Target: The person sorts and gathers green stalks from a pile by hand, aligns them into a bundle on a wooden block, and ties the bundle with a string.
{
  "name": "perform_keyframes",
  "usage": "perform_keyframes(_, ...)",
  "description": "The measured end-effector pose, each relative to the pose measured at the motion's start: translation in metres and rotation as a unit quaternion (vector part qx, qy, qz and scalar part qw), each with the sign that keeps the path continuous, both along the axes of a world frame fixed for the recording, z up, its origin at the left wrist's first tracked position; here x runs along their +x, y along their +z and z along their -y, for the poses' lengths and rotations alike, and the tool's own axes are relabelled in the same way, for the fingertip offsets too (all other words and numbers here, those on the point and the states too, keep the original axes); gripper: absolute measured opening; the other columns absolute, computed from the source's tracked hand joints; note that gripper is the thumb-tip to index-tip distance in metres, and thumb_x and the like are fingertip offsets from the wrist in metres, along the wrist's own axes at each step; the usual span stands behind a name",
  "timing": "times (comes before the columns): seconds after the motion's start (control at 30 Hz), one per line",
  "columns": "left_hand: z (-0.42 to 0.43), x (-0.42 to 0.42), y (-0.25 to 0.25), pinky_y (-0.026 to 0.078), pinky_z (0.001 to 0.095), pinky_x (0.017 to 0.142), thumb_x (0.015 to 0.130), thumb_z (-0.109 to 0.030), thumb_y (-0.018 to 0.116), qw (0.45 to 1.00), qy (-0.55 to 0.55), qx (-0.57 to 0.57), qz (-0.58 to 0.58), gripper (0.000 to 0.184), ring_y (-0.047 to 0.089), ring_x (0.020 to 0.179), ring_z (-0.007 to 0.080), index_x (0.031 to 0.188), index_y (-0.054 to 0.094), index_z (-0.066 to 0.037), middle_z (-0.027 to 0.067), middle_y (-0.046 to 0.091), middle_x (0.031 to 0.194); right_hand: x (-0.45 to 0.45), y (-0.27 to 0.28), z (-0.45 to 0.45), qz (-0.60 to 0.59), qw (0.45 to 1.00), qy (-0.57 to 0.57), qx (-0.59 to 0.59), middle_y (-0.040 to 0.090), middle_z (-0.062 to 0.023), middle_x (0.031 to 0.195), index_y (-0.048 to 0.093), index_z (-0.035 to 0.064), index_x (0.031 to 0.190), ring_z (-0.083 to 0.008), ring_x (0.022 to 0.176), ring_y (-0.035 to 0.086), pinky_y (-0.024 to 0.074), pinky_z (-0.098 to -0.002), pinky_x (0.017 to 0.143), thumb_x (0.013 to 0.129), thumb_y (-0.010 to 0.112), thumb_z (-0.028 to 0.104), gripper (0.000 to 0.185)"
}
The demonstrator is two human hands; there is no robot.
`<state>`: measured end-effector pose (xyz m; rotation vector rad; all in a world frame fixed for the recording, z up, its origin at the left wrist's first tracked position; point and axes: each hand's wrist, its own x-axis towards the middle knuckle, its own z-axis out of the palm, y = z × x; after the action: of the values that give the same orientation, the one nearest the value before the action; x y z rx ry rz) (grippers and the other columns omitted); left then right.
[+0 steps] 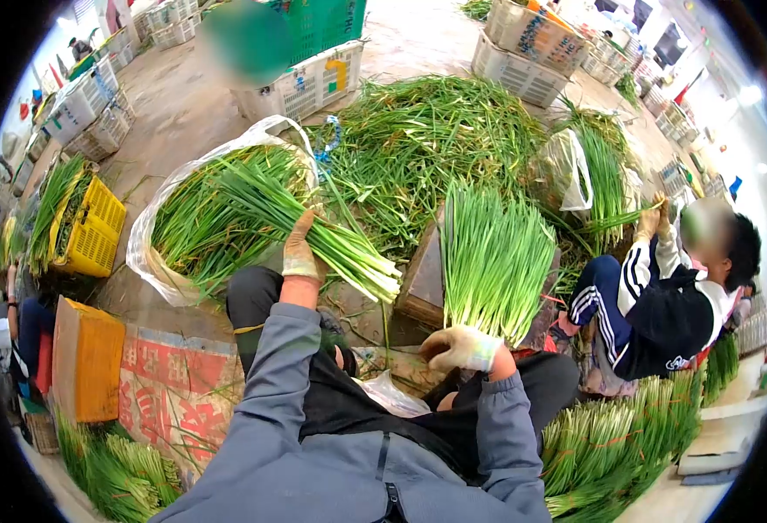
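My left hand (pixel 300 248), in a work glove, is closed round a bunch of garlic chives (pixel 349 253). The pale stem ends point down to the right, and the green leaves reach back over a white sack (pixel 161 196) full of loose chives. My right hand (pixel 462 350), gloved too, is just below the cut ends of a neat pile of chives (pixel 492 261). Its fingers are loosely bent and apart, with nothing visible in them. That pile lies on a low wooden stand (pixel 423 283) in front of my knees.
Beyond the stand rises a large heap of loose leaves (pixel 427 131). A co-worker (pixel 662 288) sits at right, handling chives. Banded bundles (pixel 627 436) lie at lower right. Yellow crate (pixel 96 227) and wooden stool (pixel 87 357) stand left; stacked crates (pixel 305 91) stand behind.
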<state>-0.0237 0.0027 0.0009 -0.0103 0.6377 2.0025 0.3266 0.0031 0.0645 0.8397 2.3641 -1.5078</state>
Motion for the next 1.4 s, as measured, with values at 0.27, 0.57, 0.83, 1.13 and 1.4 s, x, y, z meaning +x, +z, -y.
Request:
perform_keyframes(0.27,0.001,0.013,0.01,0.06,0.0421,0.078,0.085,-0.013,0.078,0.994,-0.042,0.096,0.017,0.037,0.069,0.083,0.021,0.121,0.066,-0.012,0.0044,0.07,0.092,-0.071,0.011,-0.009,-0.208,0.913,-0.278,0.213,0.071,-0.0135,0.111,0.068,0.0071,0.116,-0.0292,0.098,0.069,0.054,-0.0367,0.087,0.09,0.071,0.032,0.036)
perform_keyframes(0.57,0.012,0.009,0.009,0.06,0.0427,0.083,0.089,-0.009,0.073,0.98,-0.118,0.158,0.031,0.054,0.07,0.091,0.0214,0.139,0.053,-0.012,0.0036,0.069,0.103,-0.086,-0.004,-0.013,-0.197,0.941,-0.273,0.032,0.07,-0.0027,0.091,0.07,-0.001,0.104,-0.0096,0.079,0.06,0.0498,-0.0266,0.074,0.091,0.07,0.017,0.022)
perform_keyframes(0.83,0.004,0.006,0.005,0.058,0.0426,0.087,0.089,-0.013,0.074,0.978,-0.121,0.168,0.016,0.055,0.069,0.093,0.0234,0.139,0.052,-0.008,0.0046,0.068,0.103,-0.055,0.032,-0.019,-0.584,0.706,-0.37,-0.152,0.061,-0.0137,0.134,0.071,0.0086,0.1,-0.0265,0.114,0.062,0.0517,-0.0398,0.096,0.094,0.064,0.01,0.009)
perform_keyframes(1.13,0.0,0.005,-0.007,0.057,0.0462,0.09,0.089,-0.017,0.073,0.973,-0.12,0.196,0.026,0.058,0.067,0.101,0.0233,0.142,0.051,-0.01,0.0048,0.066,0.111,0.016,0.063,-0.057,-0.592,0.61,-0.281,-0.446,0.051,0.0064,0.066,0.054,0.0019,0.12,-0.004,0.049,0.05,0.0338,-0.0231,0.039,0.106,0.047,0.024,0.027)
perform_keyframes(1.4,-0.002,0.028,0.006,0.055,0.0453,0.095,0.088,-0.016,0.074,0.959,-0.211,0.189,-0.008,0.063,0.067,0.101,0.0242,0.145,0.048,-0.011,0.0074,0.069,0.11,-0.125,-0.002,-0.046,-0.241,0.921,-0.304,-0.041,0.07,-0.0017,0.093,0.07,0.0019,0.11,-0.0092,0.076,0.061,0.0499,-0.0253,0.07,0.089,0.074,0.022,0.03)
